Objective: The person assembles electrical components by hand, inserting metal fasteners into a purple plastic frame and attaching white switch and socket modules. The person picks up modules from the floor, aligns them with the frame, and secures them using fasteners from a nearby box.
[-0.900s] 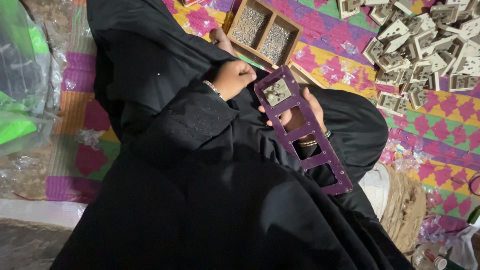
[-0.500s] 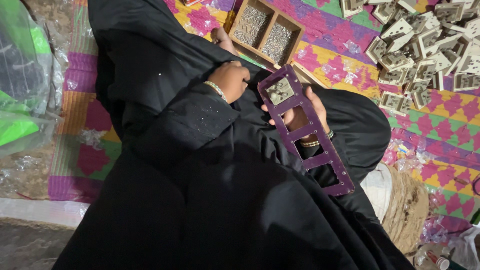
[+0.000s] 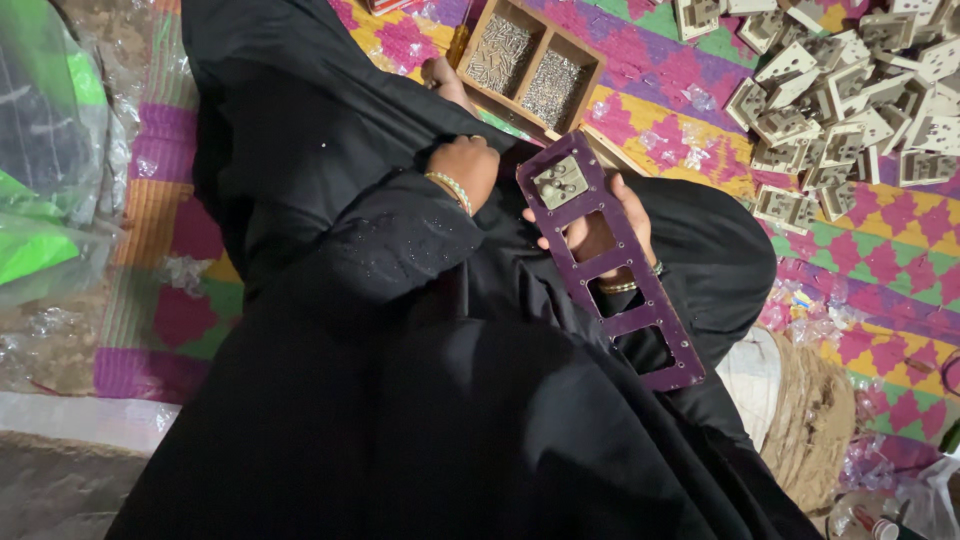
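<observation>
Purple jig frame lies tilted over the lap, carried from beneath by the right hand, fingers spread under its open windows; one beige part sits in the top window. Keeping the frame level should stop that part slipping. Left hand is curled shut at the frame's upper edge; whether it pinches anything cannot be told.

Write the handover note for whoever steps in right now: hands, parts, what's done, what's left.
Right hand: under the purple frame, fingers wrapped round its edges, holding it over the lap.
Left hand: curled closed beside the frame's top end; whether it holds anything is hidden.
Parts: a wooden tray with two compartments of small metal pieces lies on the mat just beyond the hands. A pile of beige plastic parts lies to the right.
Done: the top one of the frame's four openings has a beige part fitted.
Left: the other three openings are empty.
</observation>
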